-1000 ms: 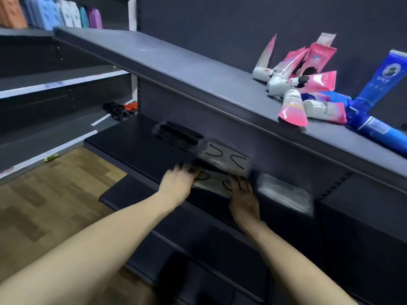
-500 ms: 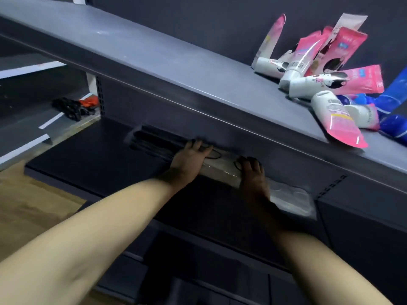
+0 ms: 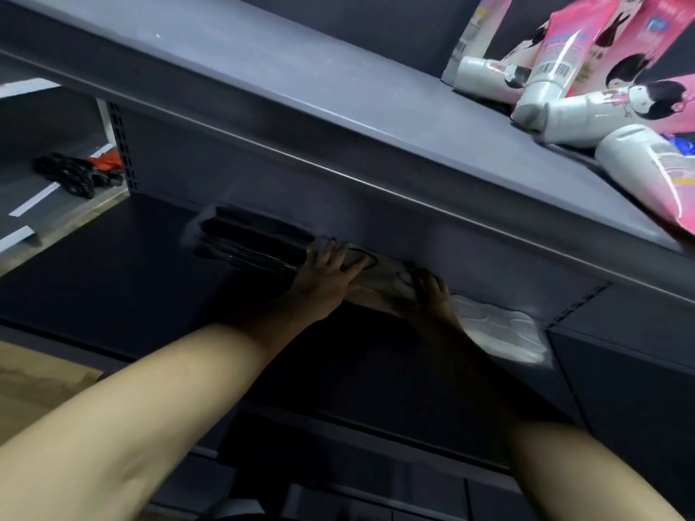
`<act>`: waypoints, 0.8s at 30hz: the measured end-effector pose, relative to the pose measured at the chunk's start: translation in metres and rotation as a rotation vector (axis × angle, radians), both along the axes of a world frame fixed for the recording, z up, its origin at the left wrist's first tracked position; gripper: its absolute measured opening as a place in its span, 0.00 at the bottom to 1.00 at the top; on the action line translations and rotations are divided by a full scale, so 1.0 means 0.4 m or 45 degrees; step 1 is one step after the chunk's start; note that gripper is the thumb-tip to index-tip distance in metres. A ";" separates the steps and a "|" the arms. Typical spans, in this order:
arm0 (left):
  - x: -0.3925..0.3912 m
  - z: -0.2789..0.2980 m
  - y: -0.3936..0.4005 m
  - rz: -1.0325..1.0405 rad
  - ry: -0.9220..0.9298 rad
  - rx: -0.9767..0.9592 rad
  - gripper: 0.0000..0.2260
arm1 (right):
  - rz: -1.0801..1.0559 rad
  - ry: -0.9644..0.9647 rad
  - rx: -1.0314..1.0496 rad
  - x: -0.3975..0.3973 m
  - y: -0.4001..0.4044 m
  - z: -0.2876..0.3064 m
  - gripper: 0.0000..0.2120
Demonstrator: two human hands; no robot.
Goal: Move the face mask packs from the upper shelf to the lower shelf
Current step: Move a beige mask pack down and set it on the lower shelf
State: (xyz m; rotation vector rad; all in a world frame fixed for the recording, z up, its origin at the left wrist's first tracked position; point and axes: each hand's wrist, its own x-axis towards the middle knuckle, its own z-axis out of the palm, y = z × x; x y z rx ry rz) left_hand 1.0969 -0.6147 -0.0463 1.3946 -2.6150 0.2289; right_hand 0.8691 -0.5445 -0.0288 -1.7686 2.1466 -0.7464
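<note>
1 clear mask pack (image 3: 380, 283), black ear loops visible through the film, lies at the back of the lower shelf (image 3: 113, 280), between a stack of black packs (image 3: 248, 242) and a white pack (image 3: 500, 332). Left hand (image 3: 323, 280) rests on its left end, fingers spread flat; right hand (image 3: 432, 298) lies on its right end, curl not discernible in shadow. Judged step: placing and squaring the pack. Next: let go, reach to the upper shelf (image 3: 338, 88), where only tubes (image 3: 564, 103) show.

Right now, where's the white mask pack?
Head view, right of centre: the white mask pack lies on the dark shelf, against the back panel, just right of the right hand.
</note>
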 end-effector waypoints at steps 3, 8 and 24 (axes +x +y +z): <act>-0.013 -0.008 -0.005 0.040 -0.012 -0.008 0.27 | 0.089 0.283 -0.147 -0.007 0.033 -0.029 0.52; -0.001 -0.014 0.013 0.006 0.013 -0.111 0.33 | 0.116 0.543 -0.164 0.054 0.034 -0.055 0.31; 0.019 0.032 0.110 -0.038 0.019 -0.090 0.36 | -0.025 0.503 -0.009 0.104 0.052 -0.009 0.29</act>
